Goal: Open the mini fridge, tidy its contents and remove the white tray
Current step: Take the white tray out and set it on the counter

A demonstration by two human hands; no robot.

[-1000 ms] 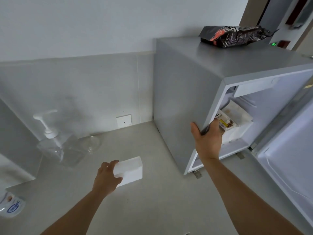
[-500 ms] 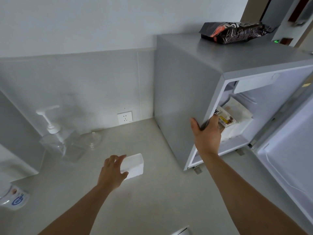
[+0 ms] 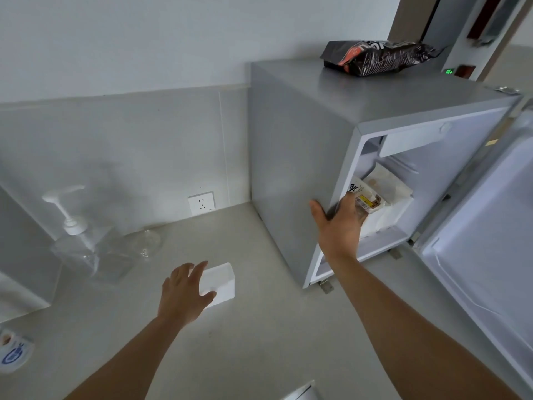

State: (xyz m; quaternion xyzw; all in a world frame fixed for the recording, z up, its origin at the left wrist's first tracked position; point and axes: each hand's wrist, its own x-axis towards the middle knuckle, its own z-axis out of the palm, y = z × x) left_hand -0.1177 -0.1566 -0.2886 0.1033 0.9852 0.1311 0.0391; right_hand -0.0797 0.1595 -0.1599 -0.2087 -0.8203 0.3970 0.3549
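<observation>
Left hand (image 3: 184, 293) – loose – at white tray (image 3: 220, 280)

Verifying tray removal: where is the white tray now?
In the head view, the white tray sits on the counter, left of the mini fridge, with the left hand at its near-left edge.

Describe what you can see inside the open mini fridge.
Inside the mini fridge a labelled packet lies in front of a pale bag, below a white flap. The right hand, gripping the frame, covers the packet's lower end.
</observation>
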